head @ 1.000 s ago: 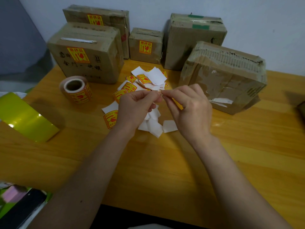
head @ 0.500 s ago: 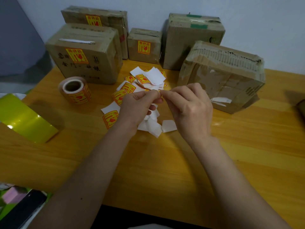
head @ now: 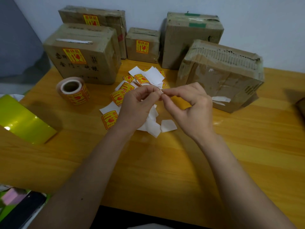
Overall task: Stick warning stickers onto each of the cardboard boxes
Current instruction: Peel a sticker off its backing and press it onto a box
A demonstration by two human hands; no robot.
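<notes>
The table [head: 214,162] was smooth wood, yellow-brown and a little shiny. The boxes [head: 219,76] were rough brown cardboard with crinkly clear tape that shone in spots. The roll of stickers [head: 74,90] was paper, and its yellow labels looked smooth. Loose sticker papers [head: 153,75] lay white and dull on the backs. The big tape roll [head: 24,121] was glossy yellow-green plastic. A dark phone [head: 19,210] looked slick and shiny.
</notes>
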